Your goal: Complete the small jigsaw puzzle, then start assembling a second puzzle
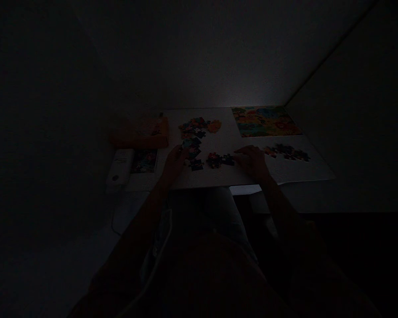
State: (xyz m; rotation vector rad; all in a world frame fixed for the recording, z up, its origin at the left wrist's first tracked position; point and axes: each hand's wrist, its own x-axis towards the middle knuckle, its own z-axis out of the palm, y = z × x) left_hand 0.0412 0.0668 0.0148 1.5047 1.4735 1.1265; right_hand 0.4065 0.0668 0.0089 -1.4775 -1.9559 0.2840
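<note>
The scene is very dark. My left hand (175,161) rests on the table at the left edge of a cluster of loose jigsaw pieces (191,148), its fingers looking slightly apart. Just right of its fingertips lies a dark jigsaw piece (197,165). In the middle is a small group of joined or touching pieces (214,160), with darker pieces (228,160) at its right end. My right hand (254,161) reaches in beside those, thumb and forefinger stretched leftward and apart. I make out nothing held in either hand.
More jigsaw pieces form a heap (197,126) at the back and a row (288,152) on the right. A colourful picture sheet (267,121) lies at the back right. An orange box (142,134), a white device (120,168) and a dark picture card (145,161) sit left on the white table (225,176).
</note>
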